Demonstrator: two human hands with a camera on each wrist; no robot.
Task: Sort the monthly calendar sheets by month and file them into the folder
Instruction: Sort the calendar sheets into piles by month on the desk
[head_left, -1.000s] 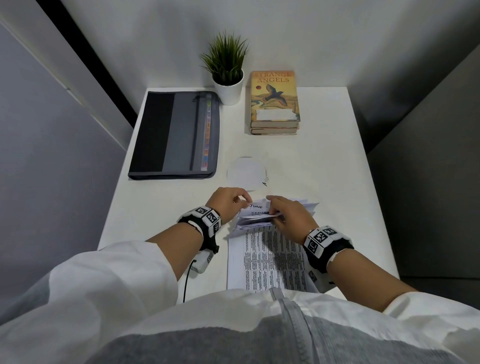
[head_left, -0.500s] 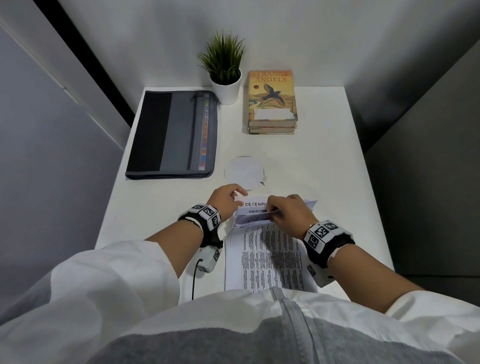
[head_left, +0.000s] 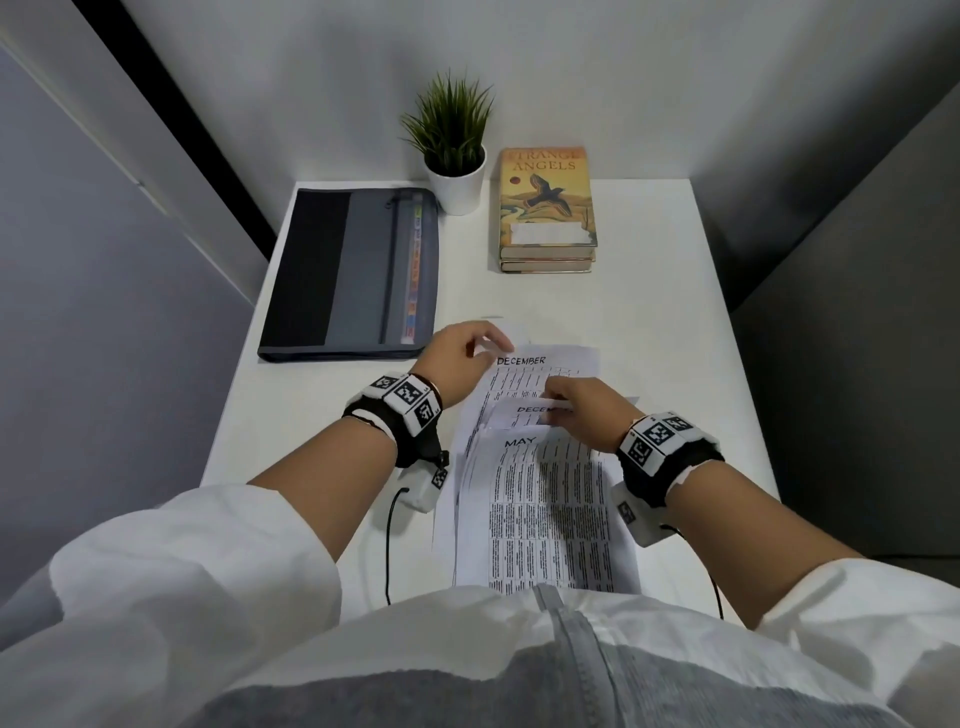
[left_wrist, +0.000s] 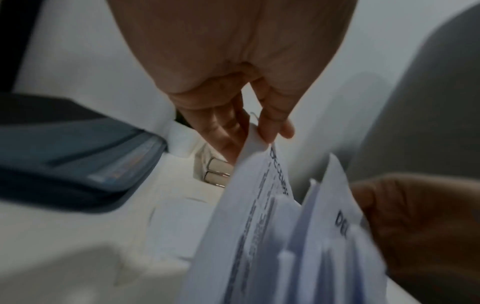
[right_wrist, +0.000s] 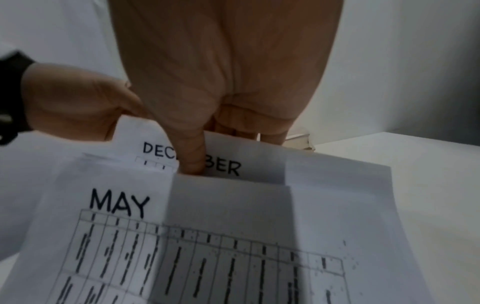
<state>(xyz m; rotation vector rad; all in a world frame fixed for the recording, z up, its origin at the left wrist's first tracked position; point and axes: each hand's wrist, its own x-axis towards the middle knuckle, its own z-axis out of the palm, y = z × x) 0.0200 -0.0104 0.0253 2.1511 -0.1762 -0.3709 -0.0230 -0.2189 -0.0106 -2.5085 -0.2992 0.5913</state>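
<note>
left hand (head_left: 457, 358): my thumb and fingers pinch the top left corner of a December sheet (head_left: 545, 376), lifted off the pile
right hand (head_left: 582, 410): my thumb on top and fingers underneath grip the upper edges of the other sheets; a second sheet headed December (right_wrist: 226, 164) shows under my thumb
pile of calendar sheets (head_left: 545, 509): on the worktop (head_left: 649, 322) right in front of me, near edge running under my jacket; May sheet (head_left: 550, 499) on top, fanned below the two December ones
folder (head_left: 353, 270): dark grey, zip closed, flat at far left of worktop, just left of my left hand, apart from the sheets
plant (head_left: 454, 150): white pot at the back edge, just beside folder's far right corner
books (head_left: 545, 208): stack of two at the back, right of plant, top cover reads Strange Angels
blur: left wrist view soft, print unreadable there
</note>
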